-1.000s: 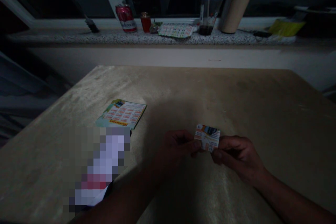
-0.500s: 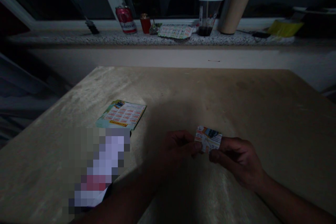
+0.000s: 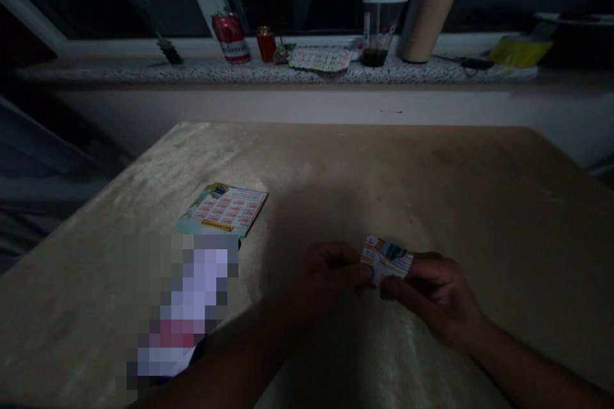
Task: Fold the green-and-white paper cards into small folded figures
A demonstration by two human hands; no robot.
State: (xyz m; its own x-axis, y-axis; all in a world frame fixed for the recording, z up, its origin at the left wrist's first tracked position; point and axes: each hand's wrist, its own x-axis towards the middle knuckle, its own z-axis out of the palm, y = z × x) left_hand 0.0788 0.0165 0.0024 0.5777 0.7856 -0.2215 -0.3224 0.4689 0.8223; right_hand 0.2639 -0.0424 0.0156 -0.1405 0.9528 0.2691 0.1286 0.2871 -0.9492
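Observation:
Both my hands pinch one small printed card [image 3: 386,258] just above the wooden table [image 3: 364,166], near its front edge. My left hand [image 3: 330,275] grips the card's left edge with closed fingers. My right hand [image 3: 434,294] grips its right edge, fingers curled. The card is colourful, with red and blue print, and tilts away from me. A second, larger printed card [image 3: 223,209] with rows of red boxes lies flat on the table to the left, apart from both hands.
A blurred-out patch [image 3: 185,307] covers something at the table's front left. On the stone window ledge [image 3: 144,69] behind stand a red can [image 3: 231,36], a small red cup [image 3: 266,43], a printed sheet [image 3: 320,57], a lidded drink cup [image 3: 382,22] and a cardboard tube [image 3: 429,3].
The small card has tipped flatter and sunk slightly towards the table between my fingers. My hands have shifted a little lower and closer together.

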